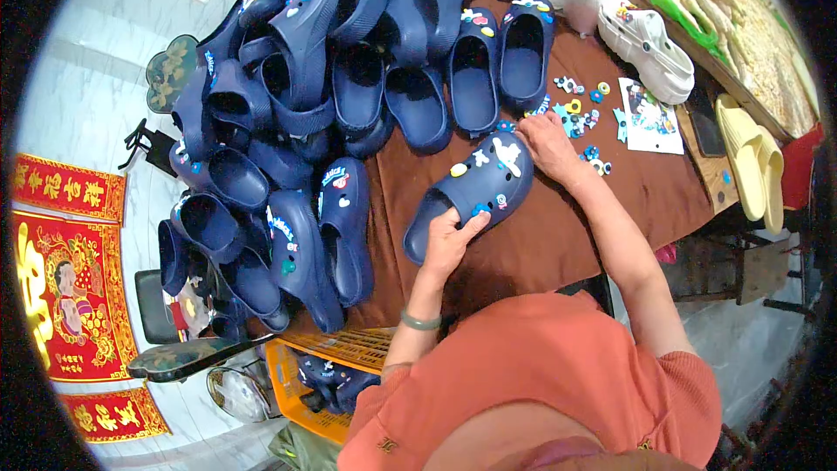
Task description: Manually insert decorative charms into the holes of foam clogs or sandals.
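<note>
A navy clog (475, 187) with several small coloured charms on its top lies on the brown table (540, 235) in front of me. My left hand (447, 240) grips its heel end, thumb on the upper. My right hand (545, 144) rests at the clog's toe, fingers bent down against the table beside loose charms (580, 118); whether it pinches a charm is hidden. A green bangle sits on my left wrist.
A big heap of navy clogs (296, 122) covers the table's left and back. A white clog (649, 48), a charm sheet (649, 109) and yellow slippers (754, 161) lie at the right. An orange crate (331, 366) stands below the table edge.
</note>
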A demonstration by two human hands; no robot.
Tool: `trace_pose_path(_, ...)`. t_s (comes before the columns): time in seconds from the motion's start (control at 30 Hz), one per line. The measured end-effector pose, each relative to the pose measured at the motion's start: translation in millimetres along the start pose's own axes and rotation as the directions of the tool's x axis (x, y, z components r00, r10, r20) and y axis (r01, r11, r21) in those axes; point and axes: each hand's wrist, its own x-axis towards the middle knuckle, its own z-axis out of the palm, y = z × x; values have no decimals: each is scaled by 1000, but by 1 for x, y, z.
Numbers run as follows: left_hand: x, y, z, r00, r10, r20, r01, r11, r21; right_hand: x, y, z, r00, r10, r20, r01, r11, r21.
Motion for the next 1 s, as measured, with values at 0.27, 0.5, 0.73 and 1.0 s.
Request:
trace_pose_path(0.27, 76, 75, 4, 987, 118, -111, -147, 941, -303, 3, -6, -3, 1000, -20, 19, 22, 990, -140)
trace_pose_path(0.5, 240, 135, 30, 943, 327, 64, -304, 924, -232, 1, -10, -5, 998, 15, 57, -7, 989, -150)
trace_pose_path(0.73, 301, 123, 45, 903, 326, 278, -426, 607, 671, 7, -14, -2, 997, 21, 74, -14, 995, -97)
trace_pose_path(1.0, 229, 124, 34, 805, 562, 191, -530, 536, 657, 11, -8, -3, 995, 19, 94, -7, 992, -123)
